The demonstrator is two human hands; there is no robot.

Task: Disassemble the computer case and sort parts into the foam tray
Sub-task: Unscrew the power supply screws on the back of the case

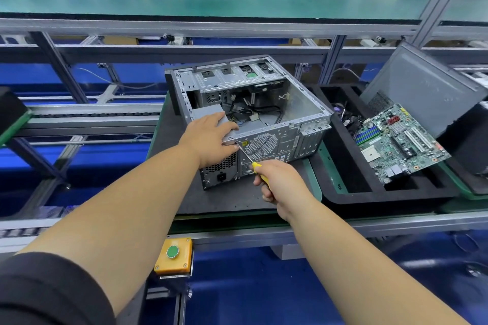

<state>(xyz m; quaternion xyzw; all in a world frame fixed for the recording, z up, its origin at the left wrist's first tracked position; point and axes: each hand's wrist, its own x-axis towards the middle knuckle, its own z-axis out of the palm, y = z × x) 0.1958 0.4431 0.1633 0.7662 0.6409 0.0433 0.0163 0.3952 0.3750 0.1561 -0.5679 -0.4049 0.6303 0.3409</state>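
Observation:
An open grey computer case (298, 103) lies on its side on a dark mat, cables loose inside. My left hand (211, 137) rests palm down on the power supply (208, 113) at the case's near left corner, gripping its rear edge. My right hand (280, 182) is shut on a yellow-handled screwdriver (248, 157) whose tip meets a screw on the rear panel beside the fan grille. To the right, a black foam tray (340, 166) holds a green motherboard (398, 145) lying tilted across its compartments.
A grey side panel (422, 82) leans behind the tray. A yellow box with a green button (173, 252) hangs under the bench's front edge. Aluminium frame rails and a green shelf (211, 0) run across the back. A black object (470, 140) stands at far right.

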